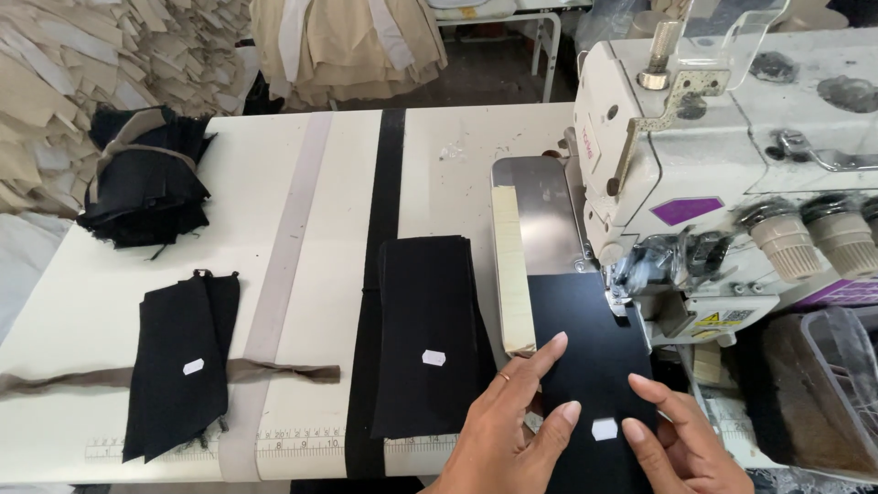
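Both hands flat, open, not gripping: left hand (512,416), right hand (681,439) pressing black cloth (585,357) under sewing machine (677,183). Step looks like lining up; next calls for straight edge.

Pretty typical garment workshop setup. There's a big cream-white work table (274,183) with a pale grey band and a black band running lengthwise down it, plus a ruler strip (274,445) along the near edge. Off to the left, beige cut fabric pieces (82,64) are heaped way up high. More beige cloth (347,46) hangs at the back, next to a white metal-framed table (530,27). The floor back there looks dark. Lighting is bright and even, like daylight, with hardly any shadows.
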